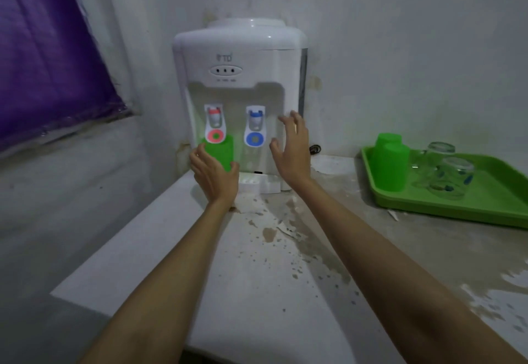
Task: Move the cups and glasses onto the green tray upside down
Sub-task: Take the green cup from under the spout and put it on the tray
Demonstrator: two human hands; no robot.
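A green plastic cup (221,152) stands under the red tap of a white water dispenser (238,78). My left hand (213,173) is wrapped around the cup's lower left side. My right hand (291,146) hovers with fingers spread in front of the dispenser's right side, under the blue tap, holding nothing. At the right, the green tray (485,206) carries two green cups (390,163) upside down and two clear glasses (451,175) upside down beside them.
The dispenser stands at the back of a worn, stained white counter (257,263) against the wall. A purple curtain (43,49) hangs at the left. The counter's left edge drops off near my left forearm. A dark cord (315,150) lies behind the dispenser.
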